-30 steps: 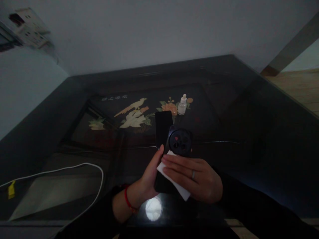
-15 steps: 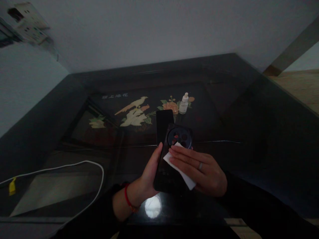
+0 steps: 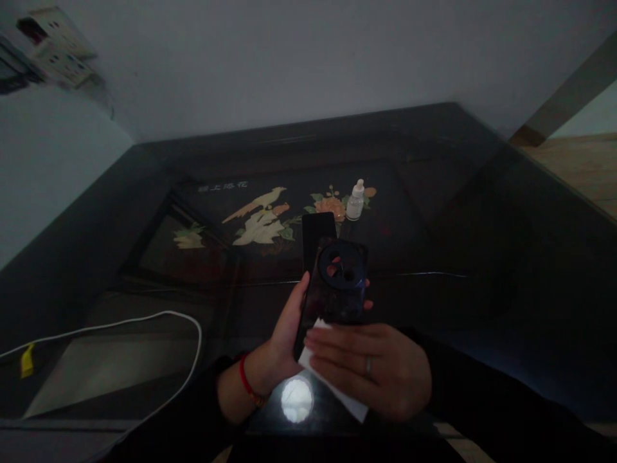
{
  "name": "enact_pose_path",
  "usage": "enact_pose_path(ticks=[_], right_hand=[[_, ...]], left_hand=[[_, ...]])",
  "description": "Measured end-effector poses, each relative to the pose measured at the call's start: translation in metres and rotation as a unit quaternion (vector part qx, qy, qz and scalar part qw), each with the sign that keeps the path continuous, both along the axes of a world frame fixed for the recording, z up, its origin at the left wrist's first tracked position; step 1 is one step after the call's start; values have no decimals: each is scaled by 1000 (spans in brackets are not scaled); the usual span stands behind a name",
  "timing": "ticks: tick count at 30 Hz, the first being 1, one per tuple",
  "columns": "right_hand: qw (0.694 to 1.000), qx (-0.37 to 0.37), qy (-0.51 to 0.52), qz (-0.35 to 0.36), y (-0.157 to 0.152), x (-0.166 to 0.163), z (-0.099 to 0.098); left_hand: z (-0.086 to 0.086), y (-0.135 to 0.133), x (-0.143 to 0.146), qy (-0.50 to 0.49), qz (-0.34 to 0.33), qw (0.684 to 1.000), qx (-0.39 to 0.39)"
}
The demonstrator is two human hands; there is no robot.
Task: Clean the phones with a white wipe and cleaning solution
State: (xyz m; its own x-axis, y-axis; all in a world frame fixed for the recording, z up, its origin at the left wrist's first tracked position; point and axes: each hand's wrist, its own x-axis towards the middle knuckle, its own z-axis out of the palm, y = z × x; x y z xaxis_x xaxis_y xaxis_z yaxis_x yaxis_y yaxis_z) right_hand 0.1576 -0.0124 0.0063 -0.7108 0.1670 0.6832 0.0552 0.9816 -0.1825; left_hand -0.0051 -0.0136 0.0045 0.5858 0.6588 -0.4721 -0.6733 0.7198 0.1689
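My left hand (image 3: 284, 334) grips a black phone case (image 3: 335, 283) with a round camera cut-out, holding it by its sides over the dark table (image 3: 457, 244). My right hand (image 3: 371, 370), with a ring on one finger, presses a white wipe (image 3: 332, 386) flat against the lower end of the case, fingers together. A black phone (image 3: 315, 233) lies on the table just beyond the case.
A small white dropper bottle (image 3: 355, 201) stands behind the phone on the bird and flower inlay (image 3: 263, 222). A white cable (image 3: 144, 321) curves over the table's left part. A bright light reflection (image 3: 296, 400) sits under my wrists. Wooden floor (image 3: 578, 167) shows at right.
My right hand has slid the wipe down from near the camera cut-out to the case's lower end. The left hand has kept its grip and tilted the case slightly.
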Motion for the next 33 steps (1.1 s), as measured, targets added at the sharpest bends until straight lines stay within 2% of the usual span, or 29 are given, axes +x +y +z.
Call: enact_pose_path(ticks=[2, 3, 6, 8, 9, 12, 14, 18, 20, 24, 26, 28, 31, 33], right_hand=[[999, 10, 3, 32, -4, -3, 0], [1000, 8, 3, 23, -3, -2, 1], [997, -19, 1, -73, 5, 5, 2], [993, -26, 2, -111, 8, 8, 3], [994, -24, -2, -105, 8, 8, 4], [1000, 2, -10, -16, 0, 3, 4], [1000, 7, -11, 16, -2, 1, 3], [996, -19, -11, -84, 8, 11, 2], [994, -24, -7, -104, 10, 13, 2], [1000, 0, -7, 2, -2, 5, 2], [1000, 6, 1, 31, -4, 3, 2], [1000, -1, -5, -7, 0, 7, 2], [995, -20, -2, -102, 11, 16, 1], [995, -18, 6, -98, 12, 18, 1]], left_hand=[[1, 1, 0, -10, 8, 1000, 4], [1, 2, 0, -13, 9, 1000, -1], [3, 3, 1, -9, 10, 1000, -26], [3, 3, 1, -1, 14, 999, -31], [3, 2, 1, -1, 13, 1000, -25], [2, 2, -1, -20, 14, 1000, 10], [1, 3, -2, -31, 16, 999, 31], [0, 3, -2, -9, 11, 1000, 10], [2, 4, -1, 7, 21, 1000, -9], [4, 5, -1, -13, 19, 1000, 10], [4, 6, -1, -30, 28, 999, 33], [3, 7, -2, -36, 24, 999, 33], [2, 6, -3, -16, 27, 999, 6], [3, 5, -3, -9, 26, 1000, -3]])
